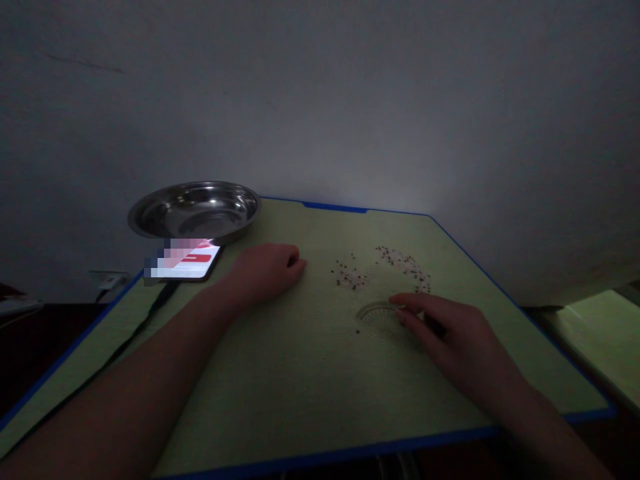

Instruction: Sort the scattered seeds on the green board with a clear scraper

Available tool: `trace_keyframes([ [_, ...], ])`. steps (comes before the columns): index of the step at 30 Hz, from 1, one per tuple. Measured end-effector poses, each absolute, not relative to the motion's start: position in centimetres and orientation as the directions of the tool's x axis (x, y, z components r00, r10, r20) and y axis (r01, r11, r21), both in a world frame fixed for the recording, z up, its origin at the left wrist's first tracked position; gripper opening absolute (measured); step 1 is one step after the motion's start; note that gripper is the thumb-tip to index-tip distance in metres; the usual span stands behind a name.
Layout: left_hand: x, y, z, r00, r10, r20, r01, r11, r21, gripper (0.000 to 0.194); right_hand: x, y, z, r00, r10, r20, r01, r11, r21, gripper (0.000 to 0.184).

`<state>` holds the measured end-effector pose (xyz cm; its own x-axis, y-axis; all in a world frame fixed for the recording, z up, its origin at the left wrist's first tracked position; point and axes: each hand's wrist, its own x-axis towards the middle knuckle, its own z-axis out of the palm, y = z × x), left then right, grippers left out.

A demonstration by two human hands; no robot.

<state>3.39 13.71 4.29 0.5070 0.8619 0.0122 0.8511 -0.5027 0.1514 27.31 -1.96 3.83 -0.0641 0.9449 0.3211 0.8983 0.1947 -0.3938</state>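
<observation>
My right hand [453, 337] pinches the right end of a clear protractor [376, 311] between thumb and fingertips, low over the table. The protractor's curved edge faces away from me, and a single dark bean-like bit [357, 331] lies by its left end. Beyond it are two patches of small pale grains mixed with dark ones: a smaller heap [351, 276] on the left and a curved band [404, 264] on the right. My left hand [267, 272] rests on the table left of the grains, curled into a loose fist; I see nothing in it.
A wide steel basin [200, 212] stands at the table's back left corner. In front of it lies a phone [193, 260] with a lit screen, and a dark cable [135, 337] runs toward me. The yellow-green table [280, 400] has a blue edge and meets a wall [340, 100].
</observation>
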Motion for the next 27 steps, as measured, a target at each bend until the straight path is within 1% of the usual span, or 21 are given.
trace_keyframes([
  [4,3.4,13.7,4.2,0.506,0.863,0.009,0.852,-0.501,0.149,0.041,27.5,-2.9,3.9,-0.030,0.935,0.354,0.894,0.184,-0.410,0.022],
  [9,3.3,13.9,4.0,0.509,0.860,0.020,0.850,-0.506,0.147,0.042,27.2,-3.8,3.5,-0.089,0.949,0.303,0.869,0.222,-0.442,0.023],
  [11,3.3,13.9,4.0,0.510,0.860,0.024,0.849,-0.507,0.149,0.042,27.3,-3.8,3.3,-0.083,0.951,0.297,0.878,0.211,-0.431,0.023],
  [16,3.3,13.8,4.1,0.500,0.865,0.023,0.856,-0.499,0.135,0.042,28.2,-3.1,2.9,-0.007,0.946,0.323,0.910,0.140,-0.390,0.025],
  [22,3.5,13.6,4.5,0.488,0.873,-0.002,0.865,-0.484,0.135,0.042,28.2,-2.4,3.0,0.003,0.945,0.327,0.906,0.136,-0.400,0.024],
  [27,3.5,13.5,4.5,0.493,0.870,-0.004,0.862,-0.489,0.135,0.041,28.0,-2.3,3.3,-0.086,0.956,0.281,0.870,0.209,-0.447,0.022],
])
